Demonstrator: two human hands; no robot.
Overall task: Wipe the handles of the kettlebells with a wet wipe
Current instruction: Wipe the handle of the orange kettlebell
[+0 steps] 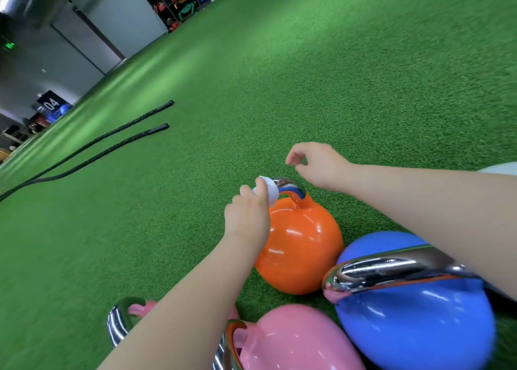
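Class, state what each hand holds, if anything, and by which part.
The left hand pinches a bunched white wet wipe against the orange kettlebell's chrome handle. The right hand holds nothing.

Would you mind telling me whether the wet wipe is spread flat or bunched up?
Bunched: the wet wipe sits wadded in the left hand against the orange kettlebell's handle.

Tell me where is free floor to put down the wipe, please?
Bare turf lies beyond the orange kettlebell, and more to its left, up to the black ropes. Crowded: near side, where orange, blue kettlebell and pink kettlebell bunch.
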